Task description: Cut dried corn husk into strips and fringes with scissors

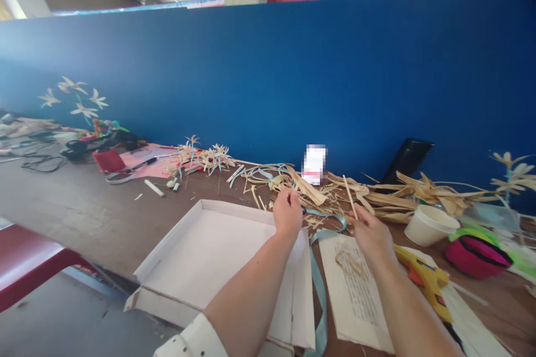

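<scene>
My right hand (370, 233) pinches a thin pale stick (350, 195) that points up and slightly left. My left hand (288, 213) is closed over the far right corner of a white open box (226, 251); whatever its fingers hold is hidden. A light blue ribbon (320, 284) curls up from the front edge and ends near my left hand. Dry straw-coloured husks (312, 188) and scraps lie just beyond both hands. Under my right hand is a printed sheet (337, 304) with a loop of dry fibre (350, 261) on it.
A yellow glue gun (429, 284), a white paper cup (431, 226) and a pink pouch (477, 256) stand at right. Husk flowers (213, 156), a white glue stick (154, 188) and scissors (132, 172) lie left. A blue partition (259, 83) bounds the table; a red chair (33, 265) stands at left.
</scene>
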Action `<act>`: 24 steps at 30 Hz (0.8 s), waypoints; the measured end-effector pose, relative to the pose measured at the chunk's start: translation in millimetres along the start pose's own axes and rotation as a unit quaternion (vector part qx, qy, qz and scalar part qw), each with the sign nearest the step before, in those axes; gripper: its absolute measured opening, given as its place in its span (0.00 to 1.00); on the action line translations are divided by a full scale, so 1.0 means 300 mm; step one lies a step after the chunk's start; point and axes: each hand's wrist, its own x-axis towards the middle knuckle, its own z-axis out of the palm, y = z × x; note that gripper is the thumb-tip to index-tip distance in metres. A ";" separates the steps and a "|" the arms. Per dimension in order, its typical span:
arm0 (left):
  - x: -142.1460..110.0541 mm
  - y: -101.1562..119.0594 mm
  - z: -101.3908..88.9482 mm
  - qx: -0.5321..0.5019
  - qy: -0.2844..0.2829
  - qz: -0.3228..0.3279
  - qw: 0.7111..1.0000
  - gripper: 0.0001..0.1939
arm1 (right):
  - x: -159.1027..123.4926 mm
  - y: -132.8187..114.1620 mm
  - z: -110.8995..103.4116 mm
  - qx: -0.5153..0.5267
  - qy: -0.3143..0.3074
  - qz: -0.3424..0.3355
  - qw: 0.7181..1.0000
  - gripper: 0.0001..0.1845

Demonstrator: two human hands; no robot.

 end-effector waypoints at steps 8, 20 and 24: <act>0.009 -0.025 0.008 -0.021 0.006 0.005 1.000 0.10 | 0.038 -0.182 0.030 -0.159 -0.090 -0.061 0.981 0.25; 0.012 -0.012 0.000 -0.058 0.025 -0.017 0.998 0.09 | 0.038 -0.324 0.272 -0.341 -0.332 -0.167 0.864 0.16; 0.009 -0.014 0.004 -0.067 0.017 -0.021 0.997 0.10 | 0.057 -0.323 0.279 -0.334 -0.316 -0.190 0.867 0.16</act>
